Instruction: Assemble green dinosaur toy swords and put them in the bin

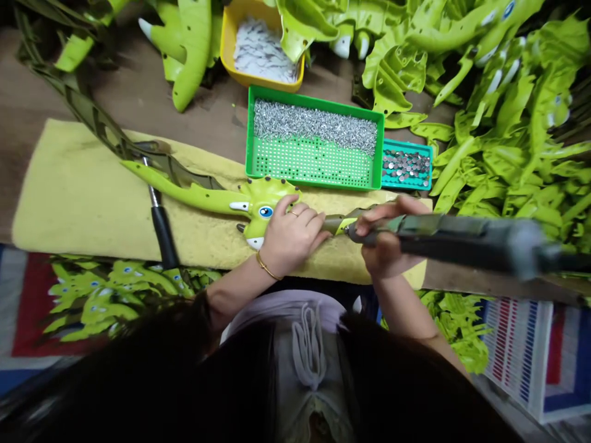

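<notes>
A lime-green plastic toy bow with a horned dinosaur head [198, 197] lies across a yellow cloth pad [78, 191]. My left hand [293, 237] is closed over the bow beside the blue eye, pressing it against the pad. My right hand [388, 249] wraps around a dark electric screwdriver [457, 240], held almost level with its body pointing off to the right. Its tip meets the green and olive part of the bow just right of my left hand. A screw at the tip is too small to make out.
A hammer [162, 231] with a black handle lies under the bow's left limb. Behind the pad stand a green basket [314, 178] of screws, a teal tray [430, 166] of small metal discs and a yellow bin [228, 55]. Green plastic parts [498, 154] are heaped at right.
</notes>
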Demonstrator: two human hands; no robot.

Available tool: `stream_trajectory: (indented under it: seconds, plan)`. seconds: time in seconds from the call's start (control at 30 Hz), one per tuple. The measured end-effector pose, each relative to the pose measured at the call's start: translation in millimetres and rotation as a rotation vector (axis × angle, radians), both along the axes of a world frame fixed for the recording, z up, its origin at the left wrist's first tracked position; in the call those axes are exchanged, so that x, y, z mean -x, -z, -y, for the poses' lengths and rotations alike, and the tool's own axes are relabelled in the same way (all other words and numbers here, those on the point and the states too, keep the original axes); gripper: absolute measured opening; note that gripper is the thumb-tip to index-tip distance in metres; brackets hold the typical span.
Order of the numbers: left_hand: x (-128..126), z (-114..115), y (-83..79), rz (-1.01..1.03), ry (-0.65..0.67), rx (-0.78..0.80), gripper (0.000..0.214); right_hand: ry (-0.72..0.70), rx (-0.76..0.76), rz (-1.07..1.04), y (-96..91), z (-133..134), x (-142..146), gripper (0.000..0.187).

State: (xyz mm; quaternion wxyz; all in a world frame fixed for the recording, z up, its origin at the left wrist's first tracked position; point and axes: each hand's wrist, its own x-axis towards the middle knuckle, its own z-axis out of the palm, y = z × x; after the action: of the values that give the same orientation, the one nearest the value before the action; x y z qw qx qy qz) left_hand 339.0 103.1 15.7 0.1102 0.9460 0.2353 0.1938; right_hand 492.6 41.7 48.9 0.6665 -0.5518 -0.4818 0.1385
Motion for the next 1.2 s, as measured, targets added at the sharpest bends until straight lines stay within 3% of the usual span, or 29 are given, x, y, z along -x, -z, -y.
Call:
stream_trajectory:
  seconds: [0.1, 0.23, 0.33, 0.43, 0.57, 0.73, 0.87, 1.03, 1.2]
  plan:
    - [0, -1, -4.2, -0.028, 0.009, 0.001, 0.029, 0.209, -0.253, 0.049, -8.7, -37, -8, 0.035]
    - [0, -2, -8.2, -0.112, 0.035, -0.019, 0.03, 0.242, -0.189, -0.011, 7.3, -82, -18, 0.036]
    - [1, -2, -7.9, -0.11, 0.034, -0.029, 0.031, 0.192, -0.132, -0.054, 26.0, -93, -20, 0.042]
    - [1, -1, -6.5, -0.1, 0.023, -0.012, 0.03, 0.193, -0.131, -0.081, 32.6, -92, -18, 0.044]
    - [1, -1, -6.0, -0.085, 0.01, 0.006, 0.028, 0.182, -0.139, -0.085, 27.3, -88, -17, 0.045]
    - [2, -1, -8.2, -0.091, 0.011, -0.004, 0.031, 0.143, -0.145, -0.051, 21.5, -86, -16, 0.029]
    - [2, -2, -8.6, -0.114, 0.023, 0.028, 0.03, 0.099, -0.209, -0.053, 0.7, -79, -15, 0.032]
    - [1, -2, -6.2, -0.116, 0.023, 0.046, 0.03, 0.064, -0.316, -0.091, -29.8, -51, -13, 0.032]
    - [1, -3, -4.0, -0.105, 0.027, 0.019, 0.03, -0.012, -0.207, -0.141, -15.9, -30, -6, 0.035]
